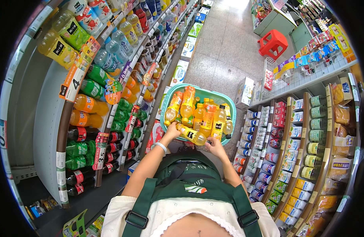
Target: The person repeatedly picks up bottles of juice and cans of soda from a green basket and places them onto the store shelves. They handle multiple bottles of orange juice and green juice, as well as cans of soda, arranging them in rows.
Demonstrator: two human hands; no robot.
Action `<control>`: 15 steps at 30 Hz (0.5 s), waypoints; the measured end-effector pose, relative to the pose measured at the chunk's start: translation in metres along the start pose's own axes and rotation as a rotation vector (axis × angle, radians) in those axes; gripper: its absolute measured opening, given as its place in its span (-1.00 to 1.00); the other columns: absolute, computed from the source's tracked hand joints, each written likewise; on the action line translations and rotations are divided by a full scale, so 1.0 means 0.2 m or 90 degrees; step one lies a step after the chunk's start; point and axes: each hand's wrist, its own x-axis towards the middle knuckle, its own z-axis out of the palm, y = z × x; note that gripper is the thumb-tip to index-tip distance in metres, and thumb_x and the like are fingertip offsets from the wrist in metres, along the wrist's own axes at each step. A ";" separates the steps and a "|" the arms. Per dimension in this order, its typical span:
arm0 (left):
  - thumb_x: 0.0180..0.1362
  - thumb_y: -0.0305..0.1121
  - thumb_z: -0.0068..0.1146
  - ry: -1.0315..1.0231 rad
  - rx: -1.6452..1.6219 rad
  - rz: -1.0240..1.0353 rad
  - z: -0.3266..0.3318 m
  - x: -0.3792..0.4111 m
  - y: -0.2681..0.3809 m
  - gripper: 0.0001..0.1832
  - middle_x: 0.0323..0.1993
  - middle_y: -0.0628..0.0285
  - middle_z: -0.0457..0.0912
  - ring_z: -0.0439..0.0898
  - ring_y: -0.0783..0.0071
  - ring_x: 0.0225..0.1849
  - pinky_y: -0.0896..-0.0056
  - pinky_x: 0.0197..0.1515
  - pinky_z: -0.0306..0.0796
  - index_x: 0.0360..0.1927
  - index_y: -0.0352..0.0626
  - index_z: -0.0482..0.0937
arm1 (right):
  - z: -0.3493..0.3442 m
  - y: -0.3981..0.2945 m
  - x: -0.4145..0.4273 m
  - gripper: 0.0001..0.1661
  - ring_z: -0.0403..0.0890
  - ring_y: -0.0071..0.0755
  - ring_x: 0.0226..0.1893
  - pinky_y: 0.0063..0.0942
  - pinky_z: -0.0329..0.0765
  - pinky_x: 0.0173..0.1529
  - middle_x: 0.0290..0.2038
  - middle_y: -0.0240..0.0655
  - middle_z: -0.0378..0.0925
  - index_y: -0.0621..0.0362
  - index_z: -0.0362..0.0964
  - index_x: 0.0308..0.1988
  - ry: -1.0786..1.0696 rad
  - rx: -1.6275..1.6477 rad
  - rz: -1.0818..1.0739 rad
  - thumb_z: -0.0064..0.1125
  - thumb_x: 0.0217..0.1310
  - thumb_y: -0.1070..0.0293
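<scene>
A yellow juice bottle [190,134] lies slanted across the near rim of a turquoise plastic basket [234,110]. My left hand [172,132] grips its left end. At its rounded right end, the fingers of my right hand [215,147] close around the tip. Inside the basket, several more juice bottles lean together. Some have orange wrappers, such as the orange-labelled bottle [188,99]; a black-capped bottle [219,121] with a yellow label stands at the right. The bottles hide the basket's floor.
Drink shelves [61,148] rise on my left, with soda bottles in rows. Low racks [285,127] of dairy bottles and cartons run along my right. White cartons [179,72] line the aisle floor [219,44]. Farther off is a red plastic stool [273,44] beside a wire basket [306,72].
</scene>
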 end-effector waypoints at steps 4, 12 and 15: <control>-0.08 -0.35 0.28 -0.042 -0.050 -0.043 -0.01 0.02 0.00 -0.34 0.01 -0.08 0.51 0.48 0.12 0.07 0.33 0.10 0.34 0.13 -0.37 0.34 | 0.03 -0.17 -0.05 -0.56 0.50 -0.60 -0.61 -0.62 0.46 -0.53 -0.54 -0.30 0.49 0.37 0.29 -0.16 0.061 0.055 0.023 0.25 0.11 0.28; -0.04 -0.60 0.07 -0.186 -0.454 -0.136 -0.06 -0.13 0.08 -0.34 0.02 0.15 0.48 0.49 0.41 -0.08 0.46 -0.07 0.38 0.22 -0.31 0.23 | -0.13 -0.66 -0.12 -0.65 0.24 -0.64 -0.72 -0.57 0.19 -0.61 -0.70 -0.45 0.33 0.25 0.35 -0.34 0.183 -0.108 -0.216 0.32 -0.01 0.26; -0.03 -0.65 0.02 -0.282 -0.603 -0.112 -0.08 -0.20 0.07 -0.28 0.08 0.19 0.41 0.49 0.44 -0.07 0.44 -0.06 0.40 0.29 -0.22 0.13 | -0.22 -0.80 -0.10 -0.70 0.26 -0.73 -0.67 -0.65 0.20 -0.59 -0.63 -0.53 0.35 0.26 0.38 -0.33 0.111 -0.064 -0.266 0.31 -0.01 0.34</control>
